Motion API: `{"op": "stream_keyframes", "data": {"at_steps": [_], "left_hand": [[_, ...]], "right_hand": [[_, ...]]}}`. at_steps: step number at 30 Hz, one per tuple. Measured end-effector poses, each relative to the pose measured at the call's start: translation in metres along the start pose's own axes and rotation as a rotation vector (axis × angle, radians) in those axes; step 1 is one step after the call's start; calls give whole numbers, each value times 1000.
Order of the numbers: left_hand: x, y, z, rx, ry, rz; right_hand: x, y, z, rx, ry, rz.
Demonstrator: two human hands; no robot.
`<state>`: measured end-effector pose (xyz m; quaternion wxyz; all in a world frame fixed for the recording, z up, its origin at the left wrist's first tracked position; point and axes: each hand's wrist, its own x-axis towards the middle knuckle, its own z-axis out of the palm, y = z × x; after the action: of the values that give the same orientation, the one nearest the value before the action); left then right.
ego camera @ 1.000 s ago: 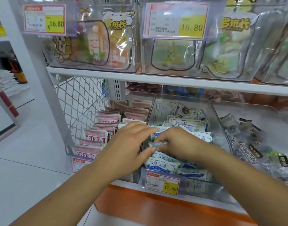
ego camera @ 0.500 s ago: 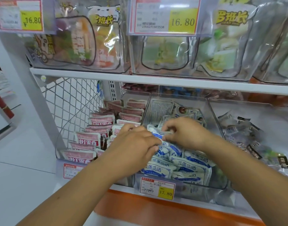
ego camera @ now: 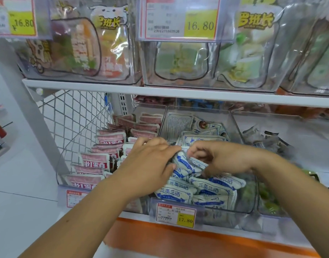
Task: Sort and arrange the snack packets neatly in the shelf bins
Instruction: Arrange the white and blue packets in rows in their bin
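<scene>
Fingers of the right hand are curled and pinch the top edge of a blue-and-white packet in the middle bin, while the left hand bends over the same packet, thumb against its front. Packets at the front of this bin overlap in rough rows; those at the rear lie tilted. Pink packets in the left bin appear filed upright and the dark packets in the right bin lie loose, so the work is judged partly done.

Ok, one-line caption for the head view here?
Left hand and right hand grip blue-and-white packets in the middle bin, beside rows of pink packets.
</scene>
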<state>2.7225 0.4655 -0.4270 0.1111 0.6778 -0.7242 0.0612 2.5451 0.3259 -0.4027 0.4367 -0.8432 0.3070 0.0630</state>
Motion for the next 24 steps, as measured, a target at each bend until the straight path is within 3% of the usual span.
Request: {"op": "stream_keyframes", "data": {"at_steps": [2,5,8,11,15,20,24], "left_hand": [[0,-2,-1,-33,28,-5],[-2,-3,-2,-72,51,-9],[-3,-3,-1,-79,62,-12],[-3,-2,0,-71,62,-11],[-3,-2,0,-75,100,-20],[-1,2,-3,-50,99,-51],[11,0,-9,3,-27,-17]], "right_hand": [[0,4,-6,24,-27,46],[5,0,-8,-271,24,92],[11,-6,-3,-342,42,70],[17,-11,4,-399,192,42],[20,-26,2,-303,404,-146],[33,-26,22,-336,86,-117],[26,-25,5,-292,-38,-43]]}}
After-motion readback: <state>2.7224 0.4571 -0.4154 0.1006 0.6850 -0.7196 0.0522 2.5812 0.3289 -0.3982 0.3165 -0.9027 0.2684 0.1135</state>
